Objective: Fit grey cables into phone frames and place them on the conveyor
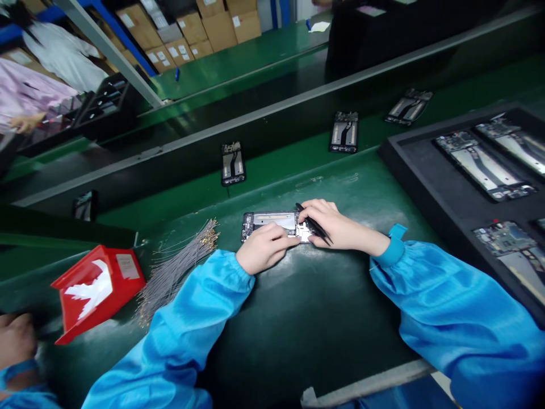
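Note:
An opened phone (275,219) lies flat and sideways on the green bench, its inner metal plate and circuit board showing. My left hand (267,246) holds its near edge, with a fingertip pressed on the board end at the right. In my right hand (330,222) is a pair of black tweezers (317,228), pointing down to the right across the palm. The right thumb and a fingertip touch the phone's right end. What lies right under the fingertips is hidden. Left of my hands, thin grey cables (179,270) with gold ends lie in a bundle.
A red bin (100,289) stands beyond the cables, near a co-worker's hand (17,341). Several opened phones, one nearby (233,165), line a green strip behind. At right, a black foam tray (419,162) holds more phones. Farther back, people sit before cardboard boxes (219,28).

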A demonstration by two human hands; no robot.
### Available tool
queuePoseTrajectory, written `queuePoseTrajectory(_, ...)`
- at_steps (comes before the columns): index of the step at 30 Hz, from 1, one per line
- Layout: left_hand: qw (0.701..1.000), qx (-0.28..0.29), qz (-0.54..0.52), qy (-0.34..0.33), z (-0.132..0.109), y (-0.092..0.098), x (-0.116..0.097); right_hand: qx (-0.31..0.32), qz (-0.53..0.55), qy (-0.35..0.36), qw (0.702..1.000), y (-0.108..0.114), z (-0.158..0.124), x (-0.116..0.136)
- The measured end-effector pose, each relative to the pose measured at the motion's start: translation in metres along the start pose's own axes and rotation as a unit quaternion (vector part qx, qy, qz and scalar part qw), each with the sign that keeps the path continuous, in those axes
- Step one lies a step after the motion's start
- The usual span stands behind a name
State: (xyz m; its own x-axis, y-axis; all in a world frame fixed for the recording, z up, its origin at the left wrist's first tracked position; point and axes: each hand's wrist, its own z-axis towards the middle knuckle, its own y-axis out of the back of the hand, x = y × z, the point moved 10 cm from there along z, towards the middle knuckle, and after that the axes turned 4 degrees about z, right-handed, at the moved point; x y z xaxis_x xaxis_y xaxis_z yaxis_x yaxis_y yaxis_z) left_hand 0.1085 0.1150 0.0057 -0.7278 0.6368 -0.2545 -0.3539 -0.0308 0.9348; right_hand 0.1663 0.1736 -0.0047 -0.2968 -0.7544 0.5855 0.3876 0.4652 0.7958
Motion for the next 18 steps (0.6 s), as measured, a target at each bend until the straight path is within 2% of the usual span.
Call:
queuePoseTrajectory(5,0.999,-0.01,-0.046,0.003,-0.0017,0.0032,0.0086,0.006,0.003,-0.008,1.0,-0.0004,0.0004,-0.0015)
queuePoseTrajectory(18,0.999,-0.033,-0.026,-0.015,-0.0016,0.0041,0.0061,0.03,-0.032,-0.037,0.998,-0.0035,0.0079,-0.0017)
